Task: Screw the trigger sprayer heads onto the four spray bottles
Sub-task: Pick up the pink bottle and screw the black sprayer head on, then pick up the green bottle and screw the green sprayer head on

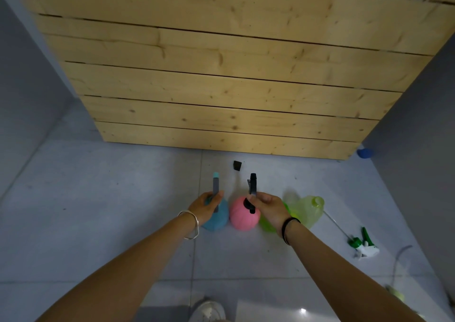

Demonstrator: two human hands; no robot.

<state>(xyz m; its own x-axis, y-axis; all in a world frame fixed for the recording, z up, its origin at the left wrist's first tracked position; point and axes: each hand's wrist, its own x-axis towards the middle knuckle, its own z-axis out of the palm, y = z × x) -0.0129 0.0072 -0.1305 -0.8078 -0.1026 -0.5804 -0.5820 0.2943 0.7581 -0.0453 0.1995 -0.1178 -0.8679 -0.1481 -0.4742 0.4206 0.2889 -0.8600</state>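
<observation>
Several spray bottles stand in a row on the grey floor. My left hand (206,206) grips the grey sprayer head (216,185) on top of the blue bottle (216,219). My right hand (269,209) holds the black sprayer head (252,186) on the pink bottle (243,214). To the right, a bright green bottle (267,224) sits partly hidden behind my right wrist. Beside it is a pale green bottle (307,209) with an open neck. A green and white sprayer head (364,245) with a long tube lies loose on the floor at the right.
A wooden plank wall (221,75) rises just behind the bottles. A small black piece (237,165) lies on the floor near it. A blue object (365,153) sits at the wall's right corner. Another pale sprayer with tube (396,287) lies at lower right. My shoe (208,310) shows below.
</observation>
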